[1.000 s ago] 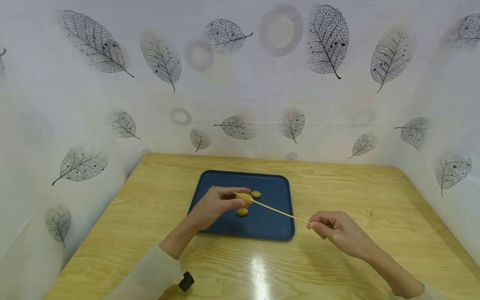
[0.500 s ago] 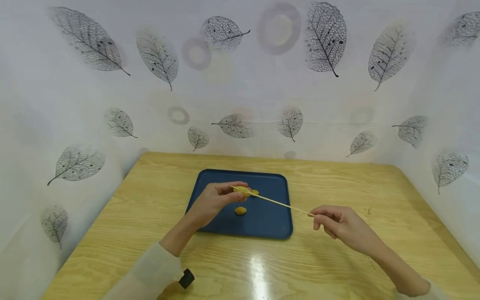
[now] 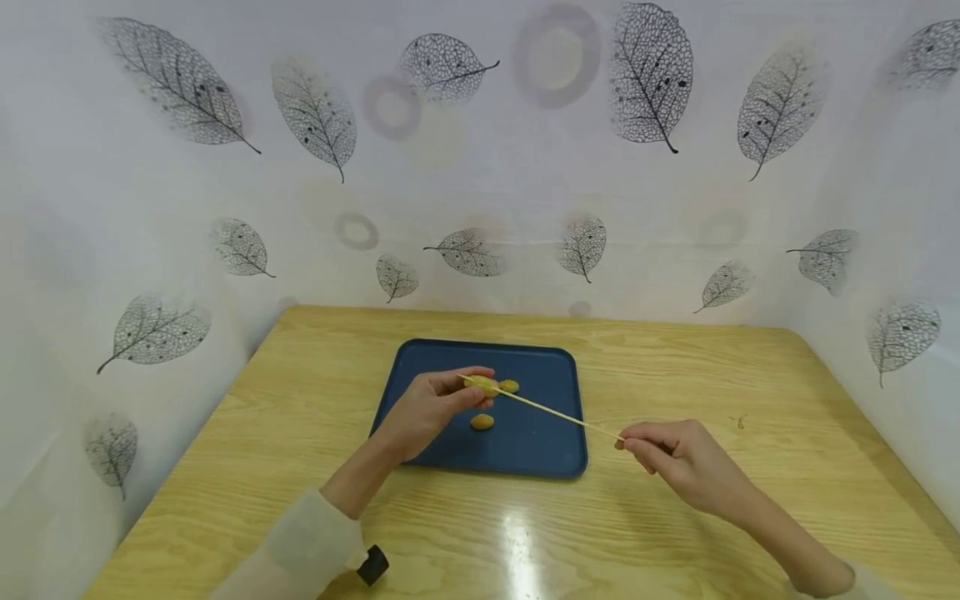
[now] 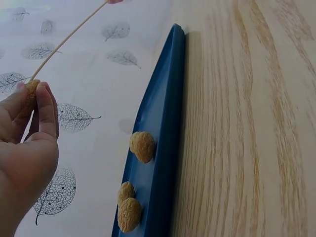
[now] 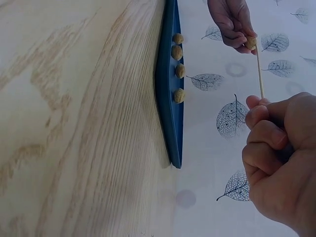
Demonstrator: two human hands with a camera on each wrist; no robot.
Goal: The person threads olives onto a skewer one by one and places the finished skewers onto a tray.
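Note:
In the head view my left hand [image 3: 426,412] pinches a wrinkled yellow-brown oval piece [image 3: 480,385] between thumb and fingers, above the blue tray [image 3: 536,454]. A thin wooden skewer [image 3: 555,412] runs into that piece, and its tip shows past the left end. To the right of the tray, my right hand [image 3: 686,465] holds the skewer's other end between thumb and fingers. Similar oval pieces [image 3: 482,422] lie on the tray; the left hand hides some of them. Several loose ones [image 5: 178,95] stand out along the tray in the right wrist view.
The tray lies on a light wood-grain table [image 3: 645,367]. A pale curtain [image 3: 480,192] printed with leaves surrounds its back and sides. Near the left sleeve there is a small black object [image 3: 372,565].
Both hands have shifted slightly farther from me, with the oval piece and skewer held between them. The right hand rose a little, then lowered slightly. The loose pieces stay put.

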